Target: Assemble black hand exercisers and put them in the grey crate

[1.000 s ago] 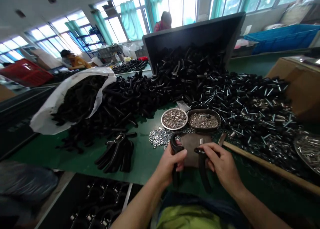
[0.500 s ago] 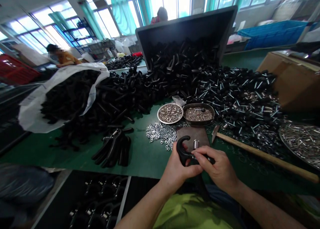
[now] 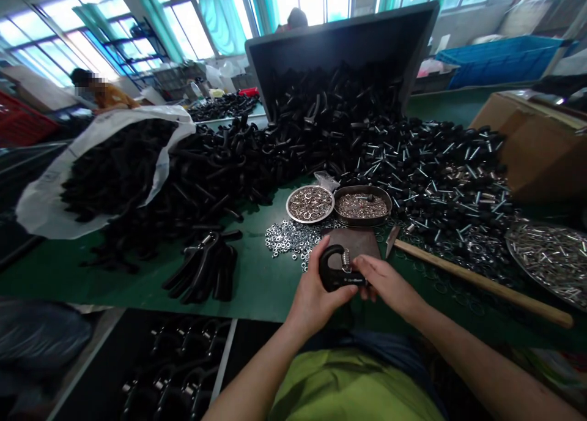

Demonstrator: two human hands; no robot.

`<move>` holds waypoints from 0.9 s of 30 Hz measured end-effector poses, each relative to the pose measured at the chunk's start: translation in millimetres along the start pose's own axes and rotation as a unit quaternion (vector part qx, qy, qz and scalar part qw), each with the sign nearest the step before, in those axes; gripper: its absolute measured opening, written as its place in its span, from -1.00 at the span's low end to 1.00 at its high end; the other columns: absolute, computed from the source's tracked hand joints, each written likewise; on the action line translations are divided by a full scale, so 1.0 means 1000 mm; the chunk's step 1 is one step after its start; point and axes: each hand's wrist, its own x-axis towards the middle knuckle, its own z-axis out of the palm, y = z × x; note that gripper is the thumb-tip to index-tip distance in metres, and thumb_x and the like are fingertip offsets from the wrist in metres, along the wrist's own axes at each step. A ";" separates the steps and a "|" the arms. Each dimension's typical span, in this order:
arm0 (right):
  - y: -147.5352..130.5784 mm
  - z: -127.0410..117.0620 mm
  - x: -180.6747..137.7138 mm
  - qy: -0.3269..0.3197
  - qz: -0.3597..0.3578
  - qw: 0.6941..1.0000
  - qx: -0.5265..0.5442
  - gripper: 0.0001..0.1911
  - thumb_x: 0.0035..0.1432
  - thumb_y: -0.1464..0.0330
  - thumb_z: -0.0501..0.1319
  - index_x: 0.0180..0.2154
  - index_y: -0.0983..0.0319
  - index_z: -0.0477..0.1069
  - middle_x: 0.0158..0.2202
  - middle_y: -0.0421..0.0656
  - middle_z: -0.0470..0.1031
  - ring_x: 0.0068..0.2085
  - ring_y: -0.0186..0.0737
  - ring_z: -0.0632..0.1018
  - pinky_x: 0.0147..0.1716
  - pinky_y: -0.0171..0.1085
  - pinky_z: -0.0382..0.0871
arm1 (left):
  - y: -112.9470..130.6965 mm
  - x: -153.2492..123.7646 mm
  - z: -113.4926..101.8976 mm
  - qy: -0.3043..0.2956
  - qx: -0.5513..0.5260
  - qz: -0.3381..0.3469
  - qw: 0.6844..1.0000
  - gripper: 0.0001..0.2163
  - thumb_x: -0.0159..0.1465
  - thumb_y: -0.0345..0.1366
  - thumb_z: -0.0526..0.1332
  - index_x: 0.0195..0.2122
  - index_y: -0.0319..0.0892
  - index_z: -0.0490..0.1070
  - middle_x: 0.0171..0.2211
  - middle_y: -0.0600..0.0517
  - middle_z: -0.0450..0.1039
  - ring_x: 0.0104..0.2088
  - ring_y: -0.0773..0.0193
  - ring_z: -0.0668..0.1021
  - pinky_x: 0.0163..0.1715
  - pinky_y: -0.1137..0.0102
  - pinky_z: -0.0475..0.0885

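Note:
A black hook-shaped hand-grip handle (image 3: 332,276) with small light lettering is held in front of me, over the table's near edge. My left hand (image 3: 312,295) wraps round its curved end, with the thumb below and the index finger up beside the hook. A silver coil spring (image 3: 346,259) stands upright at the opening of the hook. My right hand (image 3: 384,280) is closed on the straight end, its thumb and index finger close to the spring. Those fingers hide part of the handle. Behind lies a flat brown metal plate (image 3: 371,240).
Loose nuts (image 3: 287,238) lie left of the plate. Behind stand a round dish (image 3: 288,204) and an oval tin (image 3: 389,210) of small metal parts. A hammer (image 3: 477,279) lies at right. Black handles (image 3: 206,268) lie at left; a grey bin (image 3: 250,60) spills more.
The handle has turned in my hands, so its lettering faces me and the spring shows nearer the hook. My right hand has moved from across the handle to its right end.

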 end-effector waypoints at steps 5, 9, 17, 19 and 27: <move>-0.016 0.006 0.004 -0.009 -0.020 0.996 -0.085 -0.65 0.18 0.10 0.06 -0.30 0.26 0.33 -0.38 -0.15 0.43 -0.37 -0.27 0.44 -0.45 -0.33 0.27 | -0.013 -0.004 0.004 -0.018 0.051 0.001 0.999 -0.26 -0.06 -0.37 0.39 0.16 0.02 0.16 -0.16 0.04 0.46 -0.18 0.16 0.51 -0.14 0.33 0.38; -0.021 0.011 -0.001 0.049 -0.060 0.968 -0.237 -0.74 0.23 0.18 0.01 -0.36 0.23 0.26 -0.40 -0.14 0.42 -0.31 -0.21 0.46 -0.32 -0.26 0.23 | -0.020 -0.007 0.005 -0.004 0.053 0.021 0.998 -0.29 -0.05 -0.35 0.38 0.14 -0.01 0.14 -0.11 0.02 0.42 -0.14 0.17 0.50 -0.12 0.33 0.37; -0.020 0.011 0.006 0.015 -0.073 0.935 -0.346 -0.72 0.25 0.27 -0.04 -0.25 0.29 0.35 -0.30 -0.02 0.51 -0.26 -0.15 0.52 -0.29 -0.26 0.23 | -0.036 0.004 0.000 -0.072 0.082 0.067 0.992 -0.35 -0.04 -0.39 0.36 0.09 -0.06 0.15 -0.05 -0.01 0.37 -0.07 0.18 0.47 -0.04 0.31 0.33; -0.017 0.003 0.018 0.001 -0.075 0.920 -0.384 -0.67 0.26 0.24 -0.05 -0.27 0.29 0.40 -0.30 -0.01 0.53 -0.28 -0.15 0.54 -0.30 -0.26 0.24 | -0.045 0.014 0.004 -0.079 0.076 0.046 0.993 -0.31 -0.04 -0.35 0.37 0.11 -0.06 0.10 -0.06 0.00 0.37 -0.11 0.19 0.48 -0.08 0.31 0.34; -0.020 -0.036 0.098 0.005 -0.050 0.836 -0.546 -0.67 0.20 0.18 0.05 -0.28 0.21 0.52 -0.25 0.00 0.56 -0.18 -0.06 0.54 -0.24 -0.20 0.30 | -0.051 0.107 -0.024 0.073 0.367 0.154 0.914 -0.75 0.20 -0.21 0.20 -0.11 -0.14 0.43 -0.14 -0.07 0.38 -0.05 0.11 0.39 -0.02 0.25 0.27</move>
